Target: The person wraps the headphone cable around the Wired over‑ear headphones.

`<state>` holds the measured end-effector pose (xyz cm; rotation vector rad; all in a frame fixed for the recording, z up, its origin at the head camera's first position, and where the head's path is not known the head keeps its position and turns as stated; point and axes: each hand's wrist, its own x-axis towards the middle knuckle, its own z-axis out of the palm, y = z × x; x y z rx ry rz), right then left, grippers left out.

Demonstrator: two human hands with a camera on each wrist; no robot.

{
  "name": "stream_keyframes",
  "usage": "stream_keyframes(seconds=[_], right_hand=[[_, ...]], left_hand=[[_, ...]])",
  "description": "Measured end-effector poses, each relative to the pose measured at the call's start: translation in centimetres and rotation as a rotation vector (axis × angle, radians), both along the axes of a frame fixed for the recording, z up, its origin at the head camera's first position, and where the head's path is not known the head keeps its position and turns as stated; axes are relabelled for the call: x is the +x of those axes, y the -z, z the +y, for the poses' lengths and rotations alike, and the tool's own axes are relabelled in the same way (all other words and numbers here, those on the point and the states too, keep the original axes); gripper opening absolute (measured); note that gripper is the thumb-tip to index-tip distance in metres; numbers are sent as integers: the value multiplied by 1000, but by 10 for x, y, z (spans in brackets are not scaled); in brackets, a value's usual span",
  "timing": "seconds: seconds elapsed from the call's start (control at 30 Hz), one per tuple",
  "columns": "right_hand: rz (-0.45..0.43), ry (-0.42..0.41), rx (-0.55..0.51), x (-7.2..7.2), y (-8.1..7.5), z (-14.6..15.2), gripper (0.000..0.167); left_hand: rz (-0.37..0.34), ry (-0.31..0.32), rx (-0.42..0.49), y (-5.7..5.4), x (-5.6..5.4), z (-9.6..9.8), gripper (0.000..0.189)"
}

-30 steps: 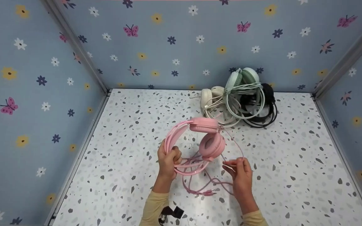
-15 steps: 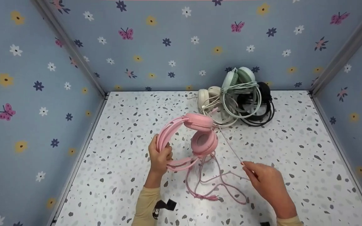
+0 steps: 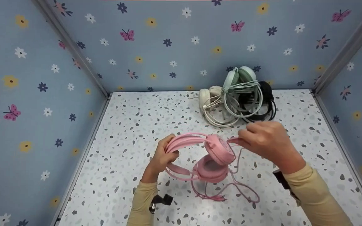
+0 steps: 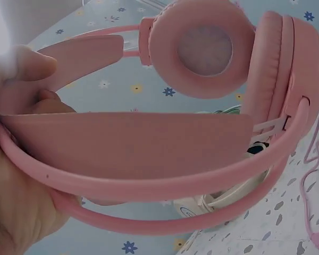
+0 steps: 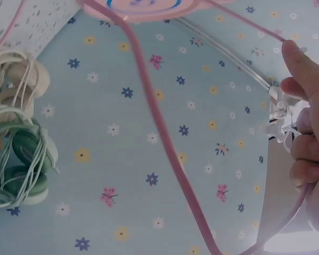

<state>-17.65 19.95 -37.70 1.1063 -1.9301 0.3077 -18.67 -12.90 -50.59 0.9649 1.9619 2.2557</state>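
Note:
Pink over-ear headphones (image 3: 220, 152) are held up over the speckled table, ear cups facing right. My left hand (image 3: 163, 155) grips their headband (image 4: 133, 143), the fingers wrapped round it. My right hand (image 3: 267, 141), raised beside the upper ear cup, pinches the pink cable (image 5: 165, 127) between thumb and forefinger; in the right wrist view the cable also runs into the curled lower fingers (image 5: 308, 164). The rest of the cable hangs below the ear cups in loose loops, with its pink plugs (image 3: 220, 198) near the table surface.
Behind, against the back wall, stand cream headphones (image 3: 204, 99), mint-green headphones (image 3: 231, 78) and black headphones (image 3: 265, 89), grouped together with coiled cables. Flower-patterned walls (image 3: 168, 40) enclose the table (image 3: 130, 125) at the back and on both sides.
My right hand has moved from lower right up and away from me, drawing the cable along. The headphones have tipped and come down slightly, still in my left hand.

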Motion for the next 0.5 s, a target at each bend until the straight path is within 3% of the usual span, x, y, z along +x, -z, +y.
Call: stream_keyframes(seconds=[0.1, 0.2, 0.3, 0.37, 0.5], right_hand=[[-2, 89, -95, -5, -5, 8, 49], [-56, 168, -148, -2, 4, 15, 44], [-171, 264, -117, 8, 21, 16, 35], [-263, 370, -61, 17, 37, 11, 30], [-530, 644, 59, 25, 77, -11, 27]], left_hand=[[-52, 40, 155, 5, 2, -1, 18], [-121, 1, 337, 11, 4, -1, 19], [-147, -36, 508, 14, 2, 1, 32], [-150, -33, 621, 14, 0, 3, 38], [-237, 63, 865, 7, -5, 1, 29]])
